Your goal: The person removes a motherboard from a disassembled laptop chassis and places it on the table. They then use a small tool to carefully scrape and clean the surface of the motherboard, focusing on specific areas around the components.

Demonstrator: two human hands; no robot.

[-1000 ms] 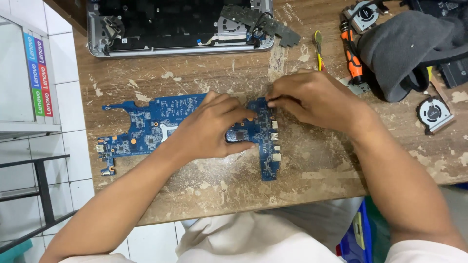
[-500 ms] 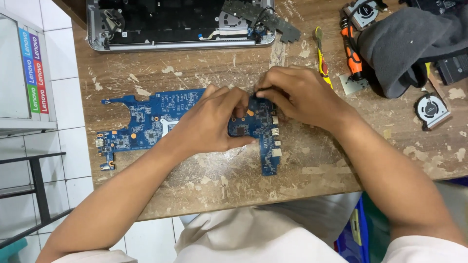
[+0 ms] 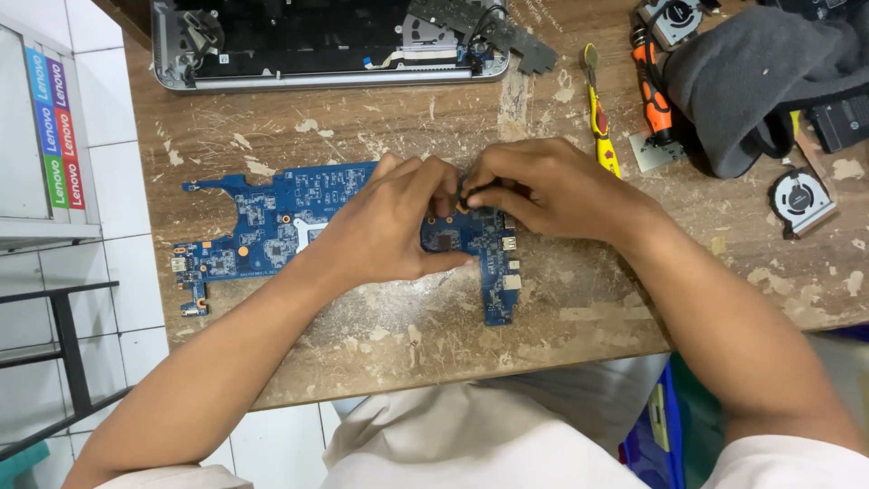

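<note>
Head view, left hand: the left hand (image 3: 385, 231) lies flat on the blue circuit board (image 3: 272, 222), fingers close together, pressing it down; its fingertips meet the other hand.
Head view, right hand: the right hand (image 3: 543, 186) pinches a small dark part (image 3: 463, 197) between thumb and finger, right at the left hand's fingertips.
Board: it lies on the worn wooden table (image 3: 579, 299), under both hands, sticking out far to the left of the left hand.
What could go wrong: I think a hard pull could bend or snap the small part, because it looks thin.
Another slip: the board could slide if the left hand lifts.
Open laptop shell (image 3: 326, 45): beyond both hands; it holds wires and metal pieces.
Near the right hand: a yellow tool (image 3: 599, 122) and an orange screwdriver (image 3: 654, 86), just beyond it.
Further right: a grey cloth (image 3: 742, 81) and a small fan (image 3: 801, 201).
</note>
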